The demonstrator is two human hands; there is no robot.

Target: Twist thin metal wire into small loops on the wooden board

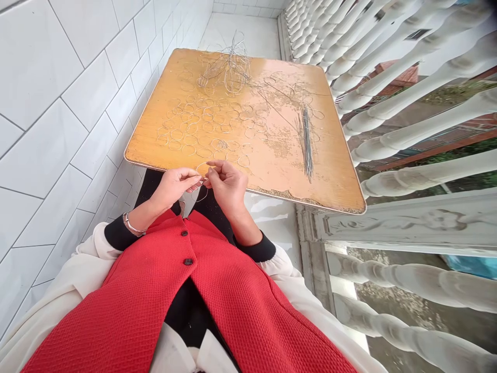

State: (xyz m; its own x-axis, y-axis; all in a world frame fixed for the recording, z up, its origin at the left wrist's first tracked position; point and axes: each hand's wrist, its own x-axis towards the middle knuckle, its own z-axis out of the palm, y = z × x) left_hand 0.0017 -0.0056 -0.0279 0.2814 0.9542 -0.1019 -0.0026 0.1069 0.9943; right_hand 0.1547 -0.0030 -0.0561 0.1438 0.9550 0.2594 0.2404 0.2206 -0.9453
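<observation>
Between two hands (174, 189) (228, 187), one wire loop (199, 167)

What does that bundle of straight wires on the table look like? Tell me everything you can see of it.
The bundle of straight wires is a narrow sheaf of thin, silvery-grey metal lengths, gathered closely through the middle and splaying slightly at the upper end. It lies flat and loose, with no visible tie, running lengthwise near the right side of the orange-yellow tabletop. A few strands stray to the left near its top. Small wire rings lie just beyond its right side.
</observation>
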